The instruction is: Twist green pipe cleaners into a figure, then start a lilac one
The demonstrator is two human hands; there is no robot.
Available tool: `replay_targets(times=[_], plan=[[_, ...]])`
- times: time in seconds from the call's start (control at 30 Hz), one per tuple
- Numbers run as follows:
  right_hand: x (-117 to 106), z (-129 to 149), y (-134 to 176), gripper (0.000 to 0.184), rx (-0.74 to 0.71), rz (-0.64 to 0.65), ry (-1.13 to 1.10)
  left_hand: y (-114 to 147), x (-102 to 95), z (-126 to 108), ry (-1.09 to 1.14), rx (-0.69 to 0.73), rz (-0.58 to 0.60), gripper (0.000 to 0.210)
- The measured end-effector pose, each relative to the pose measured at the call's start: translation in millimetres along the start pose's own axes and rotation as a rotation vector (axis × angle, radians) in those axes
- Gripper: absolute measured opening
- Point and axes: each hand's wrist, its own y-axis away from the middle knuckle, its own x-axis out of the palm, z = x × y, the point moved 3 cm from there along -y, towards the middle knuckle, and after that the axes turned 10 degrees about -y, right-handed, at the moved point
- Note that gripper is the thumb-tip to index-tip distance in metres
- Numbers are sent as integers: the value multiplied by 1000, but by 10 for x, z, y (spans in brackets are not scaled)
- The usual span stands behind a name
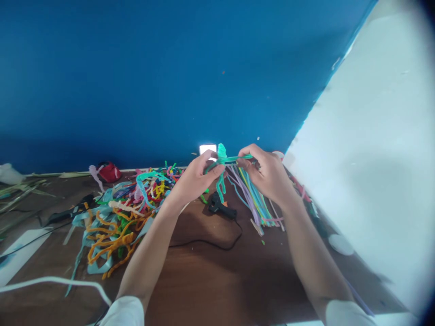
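Between my two hands is a green pipe-cleaner figure (222, 151), with a bulky upper part and strands dangling below. My left hand (200, 174) pinches it at the middle, thumb and fingers closed. Off to the right, my right hand (261, 167) grips the end of green pipe cleaners (234, 159) stretched sideways from the figure. Just below the hands a black glue gun (220, 207) lies on the table. Behind my left fingers stands a phone with a bright screen (208, 148); part of it is hidden.
A tangled heap of colourful pipe cleaners (115, 226) covers the table's left side. Straight pipe cleaners (253, 197) lie in a bundle under my right hand. A black cord (210, 245) curves across the brown table (217, 285). The blue wall (170, 81) borders the back.
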Motion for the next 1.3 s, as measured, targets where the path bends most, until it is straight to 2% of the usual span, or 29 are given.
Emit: replay_targets(times=[0.17, 0.4, 0.5, 0.57, 0.63, 0.73, 0.77, 0.83, 0.93, 1.13, 1.3], plan=[[-16, 52, -2, 15, -18, -55, -36, -5, 1, -2, -125, 36, -33, 21], [43, 166, 35, 11, -19, -133, -197, -7, 100, -20, -345, 90, -82, 16], [119, 237, 43, 9, -78, -43, -291, -12, 120, -29, -277, 142, -86, 14], [142, 268, 46, 9, -120, -14, -332, -18, 114, -20, -186, 136, -87, 22], [124, 260, 46, 10, -123, -86, -343, -22, 107, -1, -85, 82, -82, 30], [85, 174, 36, 19, -27, -242, -333, -27, 126, 8, 108, 14, -66, 31], [95, 138, 28, 24, 18, -238, -357, -29, 141, 2, 174, 9, -57, 30], [153, 81, 10, 29, 94, -138, -456, -35, 169, -14, 271, 12, -49, 31], [236, 54, -2, 26, 139, -22, -566, -40, 178, -20, 310, -4, -72, 34], [275, 47, 5, 25, 163, -45, -688, -28, 111, -20, 164, -28, -170, 27], [304, -12, 6, 25, 244, -42, -857, -23, 73, -25, 94, 63, -325, 30]])
